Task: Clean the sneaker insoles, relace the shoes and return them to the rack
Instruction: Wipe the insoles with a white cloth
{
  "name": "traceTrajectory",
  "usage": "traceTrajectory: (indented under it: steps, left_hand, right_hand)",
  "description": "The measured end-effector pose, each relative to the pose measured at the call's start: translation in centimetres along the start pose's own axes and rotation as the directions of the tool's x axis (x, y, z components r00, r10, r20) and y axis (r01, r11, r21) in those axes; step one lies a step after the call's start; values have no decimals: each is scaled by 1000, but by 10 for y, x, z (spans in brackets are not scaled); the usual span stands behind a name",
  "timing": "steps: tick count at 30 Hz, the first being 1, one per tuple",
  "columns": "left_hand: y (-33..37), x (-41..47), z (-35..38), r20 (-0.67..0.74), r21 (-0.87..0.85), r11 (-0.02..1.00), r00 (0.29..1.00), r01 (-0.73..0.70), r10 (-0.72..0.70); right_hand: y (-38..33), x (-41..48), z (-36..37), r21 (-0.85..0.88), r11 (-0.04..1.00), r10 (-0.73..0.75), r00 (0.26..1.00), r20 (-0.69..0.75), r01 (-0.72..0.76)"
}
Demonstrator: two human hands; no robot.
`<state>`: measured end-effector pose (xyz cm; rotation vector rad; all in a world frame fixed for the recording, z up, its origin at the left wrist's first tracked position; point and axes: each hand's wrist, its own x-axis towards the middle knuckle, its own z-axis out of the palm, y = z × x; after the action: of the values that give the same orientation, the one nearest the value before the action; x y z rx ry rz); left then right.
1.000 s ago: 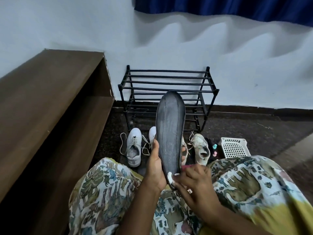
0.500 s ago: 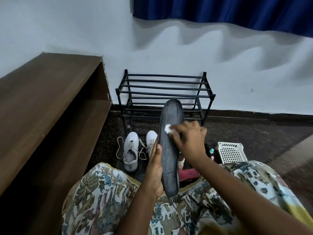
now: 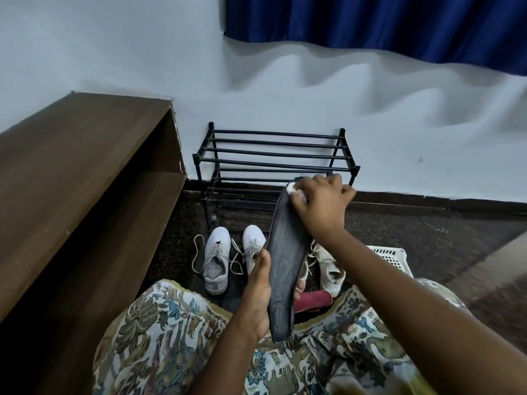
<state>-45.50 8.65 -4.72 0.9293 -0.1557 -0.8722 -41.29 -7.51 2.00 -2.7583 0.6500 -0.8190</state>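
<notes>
On my feed I see the left hand [image 3: 258, 292] wrapped round the lower half of the dark insole [image 3: 285, 260], holding it upright over the lap. The right hand [image 3: 322, 206] sits at its top end, fingers pinching a white wad [image 3: 291, 188] against the tip, in front of the black rack [image 3: 273, 155].

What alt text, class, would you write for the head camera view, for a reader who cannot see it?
A person's left hand grips a dark insole near its lower end while the right hand presses a white wad against its top end. Beyond, white sneakers with loose laces lie on the floor before a black rack.
</notes>
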Motion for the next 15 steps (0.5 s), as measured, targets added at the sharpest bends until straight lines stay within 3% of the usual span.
traceTrajectory:
  steps: [3, 5, 11, 15]
  left_hand:
    - [3, -2, 1, -3, 18, 999, 1000, -29, 29]
    - [4, -2, 3, -20, 23, 998, 998, -53, 54]
    - [7, 1, 3, -124, -111, 994, 992, -25, 11]
    - [8, -3, 3, -113, -264, 962, 988, 73, -106]
  right_hand:
    - [11, 10, -4, 21, 993, 120, 992, -45, -119]
    - [15, -1, -5, 7, 995, 98, 994, -42, -98]
    - [5, -81, -2, 17, 980, -201, 969, 142, 200]
    - [-10, -125, -7, 83, 944, -329, 930, 161, 319]
